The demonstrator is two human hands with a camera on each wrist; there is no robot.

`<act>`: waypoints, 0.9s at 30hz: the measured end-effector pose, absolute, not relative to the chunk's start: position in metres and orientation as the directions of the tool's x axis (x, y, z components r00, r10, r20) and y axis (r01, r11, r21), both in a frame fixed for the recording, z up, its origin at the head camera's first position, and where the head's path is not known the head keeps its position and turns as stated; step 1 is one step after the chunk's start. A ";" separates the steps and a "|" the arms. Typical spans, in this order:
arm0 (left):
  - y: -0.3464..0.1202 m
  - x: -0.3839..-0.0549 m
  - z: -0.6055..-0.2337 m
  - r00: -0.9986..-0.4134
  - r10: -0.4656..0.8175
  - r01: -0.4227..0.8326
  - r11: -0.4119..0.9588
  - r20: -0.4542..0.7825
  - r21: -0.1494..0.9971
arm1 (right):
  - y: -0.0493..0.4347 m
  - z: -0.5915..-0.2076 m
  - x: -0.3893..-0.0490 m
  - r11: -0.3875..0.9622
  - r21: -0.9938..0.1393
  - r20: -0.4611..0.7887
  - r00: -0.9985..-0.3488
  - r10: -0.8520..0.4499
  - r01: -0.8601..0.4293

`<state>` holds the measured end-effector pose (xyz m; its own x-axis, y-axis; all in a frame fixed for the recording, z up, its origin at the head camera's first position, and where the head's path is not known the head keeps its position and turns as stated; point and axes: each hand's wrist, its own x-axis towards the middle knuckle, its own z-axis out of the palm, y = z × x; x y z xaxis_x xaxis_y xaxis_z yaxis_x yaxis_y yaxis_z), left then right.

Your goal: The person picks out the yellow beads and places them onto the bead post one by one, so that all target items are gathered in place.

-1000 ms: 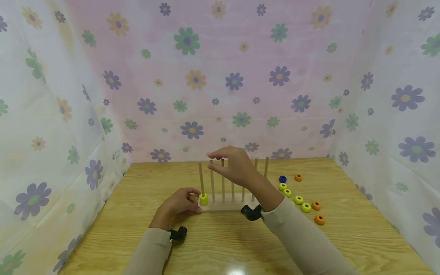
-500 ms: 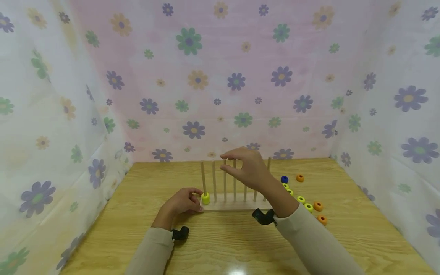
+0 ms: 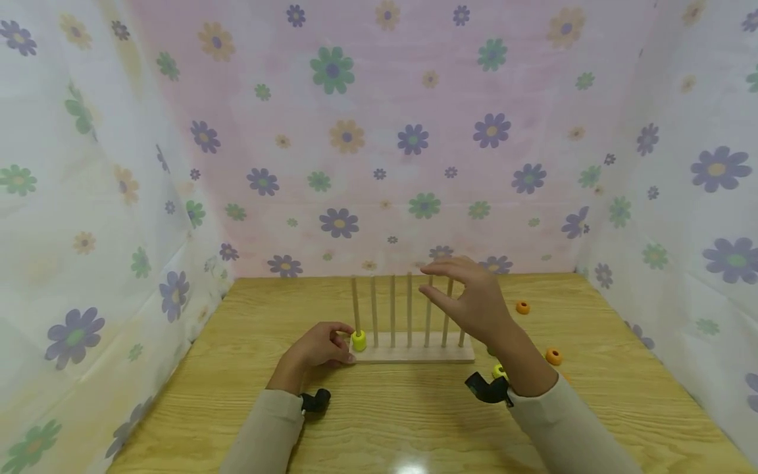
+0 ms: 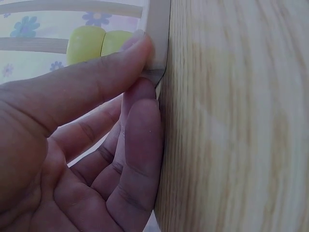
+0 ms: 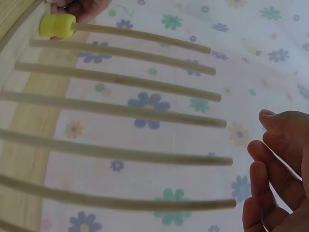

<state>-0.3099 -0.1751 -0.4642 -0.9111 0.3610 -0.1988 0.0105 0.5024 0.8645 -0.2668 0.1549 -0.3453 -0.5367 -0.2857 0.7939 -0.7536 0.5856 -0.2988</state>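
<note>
The left hand (image 3: 320, 345) pinches the left end of the wooden base (image 3: 414, 355), the thumb at its front corner and the fingers curled in at the end; the hold probably serves to stop the stand from sliding; the base lies flat on the table (image 3: 379, 408), so its seven pegs (image 3: 392, 309) point up where a ring could drop over them. Two yellow beads (image 3: 358, 341) sit one on the other at the foot of the leftmost peg, which presumably keeps them in line; they are right beside the left hand's forefinger, though whether it touches them I cannot tell.

The right hand (image 3: 476, 296) is raised near the peg tops towards the right end; its thumb and fingers are spread apart with nothing between them, and the right wrist view shows a gap between them and the peg tips; the threaded beads are well apart from it, at the far end of the row; below it, a loose yellow bead (image 3: 499, 372) is partly hidden by the wrist; orange beads (image 3: 553, 356) lie farther right.
</note>
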 end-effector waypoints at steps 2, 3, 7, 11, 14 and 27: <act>-0.175 -0.310 -0.464 -0.913 0.358 0.011 0.507 -0.198 0.862 | 0.162 -0.349 -0.267 0.598 -0.282 0.801 -0.527 -0.284 -0.750; -0.174 -0.311 -0.464 -0.914 0.354 0.008 0.508 -0.200 0.861 | 0.165 -0.350 -0.267 0.603 -0.277 0.803 -0.525 -0.282 -0.748; -0.175 -0.312 -0.464 -0.918 0.341 0.003 0.518 -0.204 0.855 | 0.179 -0.356 -0.268 0.625 -0.278 0.807 -0.530 -0.261 -0.730; -0.176 -0.313 -0.464 -0.918 0.335 -0.006 0.524 -0.212 0.852 | 0.192 -0.360 -0.268 0.649 -0.281 0.807 -0.540 -0.239 -0.707; -0.177 -0.313 -0.464 -0.920 0.331 -0.009 0.521 -0.211 0.853 | 0.200 -0.361 -0.269 0.658 -0.270 0.815 -0.531 -0.233 -0.703; -0.175 -0.313 -0.466 -0.910 0.360 0.009 0.516 -0.207 0.857 | 0.243 -0.385 -0.265 0.702 -0.427 0.753 -0.654 -0.074 -0.570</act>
